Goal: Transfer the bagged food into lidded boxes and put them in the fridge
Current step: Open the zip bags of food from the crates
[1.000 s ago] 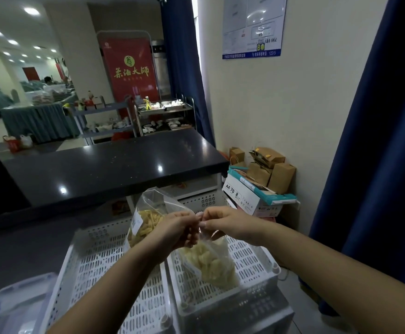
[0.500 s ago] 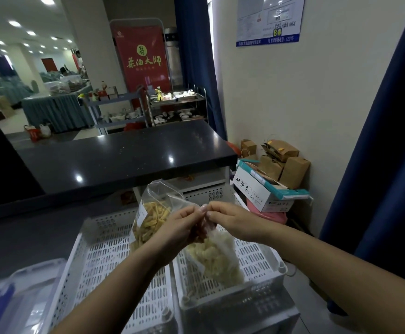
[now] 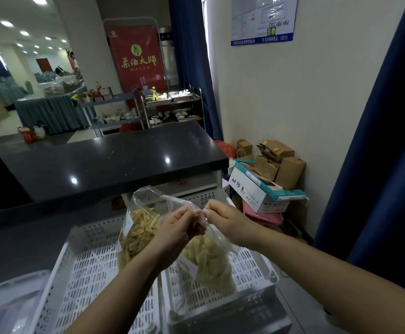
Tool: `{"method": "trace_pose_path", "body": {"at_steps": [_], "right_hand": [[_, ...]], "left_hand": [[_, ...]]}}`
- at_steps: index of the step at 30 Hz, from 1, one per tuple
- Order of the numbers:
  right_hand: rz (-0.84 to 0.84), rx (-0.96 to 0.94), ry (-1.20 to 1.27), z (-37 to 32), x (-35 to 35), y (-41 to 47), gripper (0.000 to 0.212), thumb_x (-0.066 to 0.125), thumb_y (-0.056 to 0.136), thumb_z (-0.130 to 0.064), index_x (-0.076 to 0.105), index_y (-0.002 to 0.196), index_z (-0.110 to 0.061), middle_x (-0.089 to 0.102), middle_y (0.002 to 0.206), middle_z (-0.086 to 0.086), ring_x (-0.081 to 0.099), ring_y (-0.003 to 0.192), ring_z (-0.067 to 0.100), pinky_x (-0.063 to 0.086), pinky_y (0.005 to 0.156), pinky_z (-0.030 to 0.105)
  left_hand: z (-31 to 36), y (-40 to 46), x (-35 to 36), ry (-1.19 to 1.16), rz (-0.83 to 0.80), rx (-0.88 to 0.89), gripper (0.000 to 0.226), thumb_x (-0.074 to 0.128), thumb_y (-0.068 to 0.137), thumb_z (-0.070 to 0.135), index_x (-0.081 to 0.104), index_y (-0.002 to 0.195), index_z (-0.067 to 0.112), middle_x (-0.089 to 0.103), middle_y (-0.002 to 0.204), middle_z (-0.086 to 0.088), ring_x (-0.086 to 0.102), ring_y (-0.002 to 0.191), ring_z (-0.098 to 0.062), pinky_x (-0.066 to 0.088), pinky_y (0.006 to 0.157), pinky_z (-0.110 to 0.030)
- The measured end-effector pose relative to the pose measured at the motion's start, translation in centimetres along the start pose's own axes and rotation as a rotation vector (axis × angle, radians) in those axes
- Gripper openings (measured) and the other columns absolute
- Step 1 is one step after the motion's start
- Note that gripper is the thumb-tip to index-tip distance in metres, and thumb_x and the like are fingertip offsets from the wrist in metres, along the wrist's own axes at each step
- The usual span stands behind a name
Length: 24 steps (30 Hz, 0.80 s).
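Hands meet at the middle of the view, over two white plastic crates. The left hand [image 3: 176, 231] and right hand [image 3: 225, 222] both pinch the crinkled top edge of a thin clear plastic bag [image 3: 208, 259], fingertips nearly touching each other. That bag hangs between them, its rounded lower part packed with pale, lumpy food pieces, and sags above the right crate [image 3: 252, 285]. A second clear bag [image 3: 138, 227], mouth gaping at the top, stands just behind the left hand; it holds yellow strip-shaped food and bears a white label on its side. It sits in the left crate [image 3: 85, 268]. Both crates have flat, slotted floors and perforated walls. A translucent lidded box [image 3: 6, 307] with a blue part shows at the lower left corner, beside the left crate. Beyond the crates runs a glossy dark table [image 3: 105, 162] with speckled stone-like surface and squared edge.
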State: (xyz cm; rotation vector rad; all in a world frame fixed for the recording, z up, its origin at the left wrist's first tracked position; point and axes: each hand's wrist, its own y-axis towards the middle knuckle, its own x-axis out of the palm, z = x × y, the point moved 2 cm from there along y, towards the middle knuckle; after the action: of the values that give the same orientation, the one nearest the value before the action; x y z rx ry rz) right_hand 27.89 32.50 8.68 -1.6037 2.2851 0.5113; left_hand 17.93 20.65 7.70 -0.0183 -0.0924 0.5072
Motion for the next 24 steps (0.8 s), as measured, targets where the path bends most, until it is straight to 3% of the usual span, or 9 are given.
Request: {"method": "trace_pose_path", "body": {"at_steps": [7,11,19,21,24], "right_hand": [[-0.046,0.008,0.115,0.6,-0.6,-0.2,0.026,0.037,0.099,-0.026,0.051,0.087,-0.009,0.049,0.078,0.001,0.047,0.073,0.007,0.041,0.071,0.03],[0.01,-0.01,0.017,1.4,-0.6,0.1,0.03,0.036,0.104,-0.023,0.05,0.091,0.0,0.049,0.079,0.006,0.045,0.074,0.017,0.039,0.07,0.038],[0.028,-0.038,-0.033,1.6,-1.7,0.6,0.025,0.037,0.104,-0.021,0.048,0.081,-0.018,0.047,0.073,-0.006,0.043,0.062,-0.003,0.039,0.061,0.017],[0.032,-0.028,0.002,1.8,-1.7,0.7,0.025,0.038,0.104,-0.022,0.049,0.082,-0.019,0.048,0.074,-0.005,0.044,0.064,-0.001,0.04,0.062,0.018],[0.063,0.039,0.088,2.4,-2.2,1.2,0.027,0.037,0.104,-0.025,0.05,0.082,-0.017,0.049,0.078,0.002,0.046,0.072,0.014,0.042,0.07,0.032]], "left_hand": [[-0.1,0.9,1.9,0.141,-0.02,0.004,0.036,0.051,0.091,0.044,0.065,0.087,0.011,0.063,0.074,-0.003,0.059,0.066,-0.015,0.051,0.062,-0.025],[-0.3,1.2,2.5,0.115,0.007,-0.001,0.039,0.049,0.086,0.053,0.066,0.078,0.02,0.061,0.067,0.003,0.055,0.061,-0.01,0.048,0.057,-0.022],[-0.5,1.8,2.6,-0.015,0.012,0.017,0.032,0.047,0.096,0.032,0.063,0.082,0.008,0.059,0.072,-0.005,0.054,0.066,-0.014,0.049,0.066,-0.026],[-0.6,2.0,2.6,-0.035,0.033,0.013,0.032,0.045,0.099,0.026,0.064,0.083,0.006,0.061,0.073,-0.004,0.056,0.067,-0.014,0.051,0.067,-0.026],[-0.5,2.1,2.6,-0.048,0.047,0.003,0.031,0.045,0.098,0.024,0.065,0.085,0.005,0.066,0.077,-0.004,0.062,0.071,-0.014,0.056,0.071,-0.026]]}}
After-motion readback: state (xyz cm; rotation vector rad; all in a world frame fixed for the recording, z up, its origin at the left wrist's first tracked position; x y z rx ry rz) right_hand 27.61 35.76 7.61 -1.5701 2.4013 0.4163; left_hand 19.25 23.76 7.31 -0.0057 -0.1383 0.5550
